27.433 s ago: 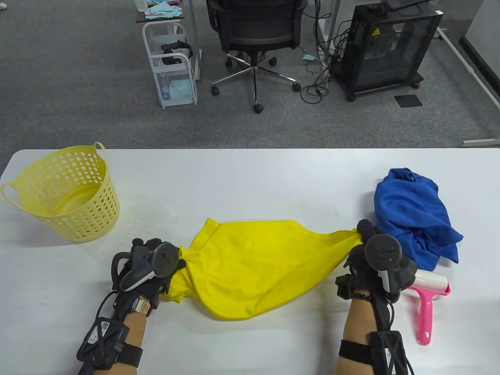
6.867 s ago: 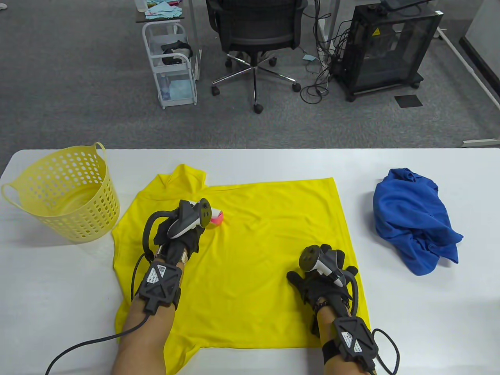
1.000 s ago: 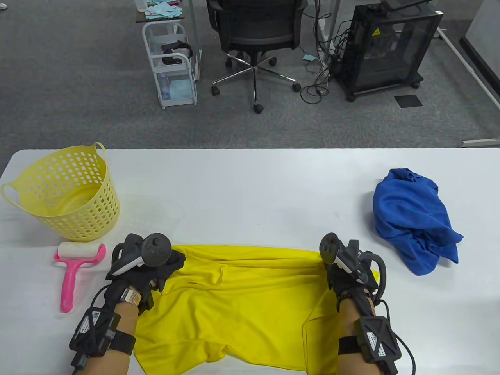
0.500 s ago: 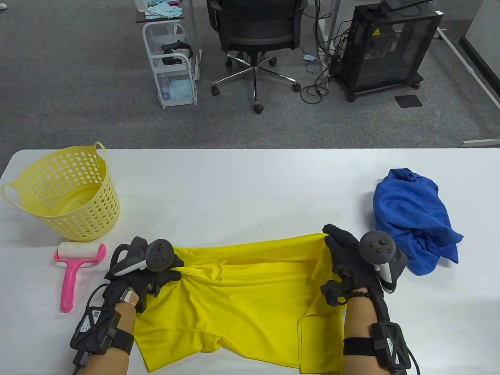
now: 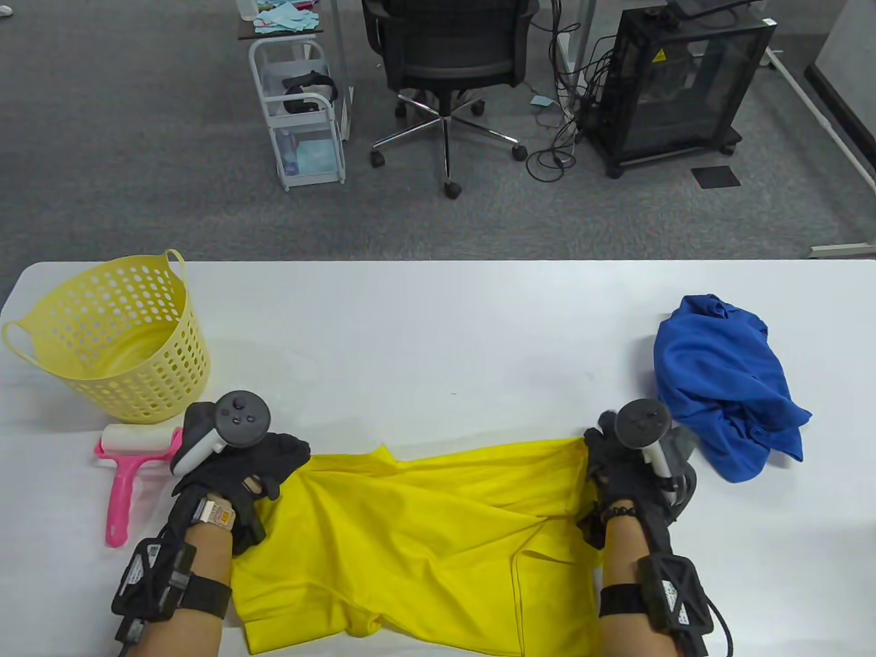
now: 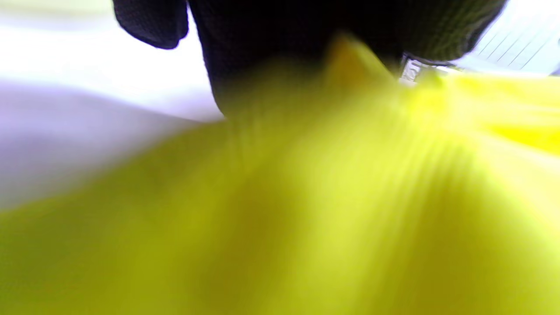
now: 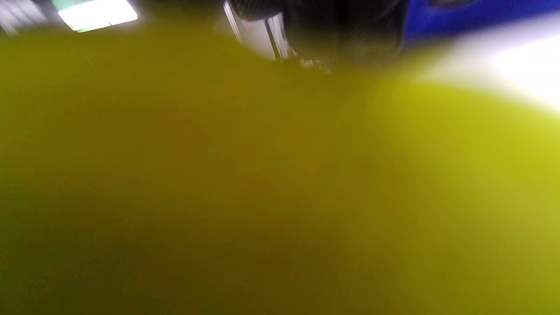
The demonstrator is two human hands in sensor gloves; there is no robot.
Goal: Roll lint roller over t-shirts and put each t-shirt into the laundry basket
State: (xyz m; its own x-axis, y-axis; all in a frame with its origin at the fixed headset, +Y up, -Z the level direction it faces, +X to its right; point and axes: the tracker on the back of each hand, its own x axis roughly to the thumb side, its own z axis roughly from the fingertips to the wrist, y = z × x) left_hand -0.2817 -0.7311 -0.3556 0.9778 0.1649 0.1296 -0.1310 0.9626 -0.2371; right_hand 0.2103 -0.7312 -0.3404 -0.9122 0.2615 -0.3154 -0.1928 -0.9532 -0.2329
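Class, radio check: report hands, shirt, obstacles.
Left hand and right hand grip yellow t-shirt top corners. Laundry basket empty. Lint roller lies before it.

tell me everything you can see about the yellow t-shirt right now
The yellow t-shirt is a bright, thin, smooth-looking knit, folded over and rumpled on the near part of the white table, its lower part running off the bottom of the table view. The left hand grips its far left corner and the right hand its far right corner, with the far edge sagging between them. Both wrist views show blurred yellow cloth close up. It touches neither the basket nor the blue shirt.
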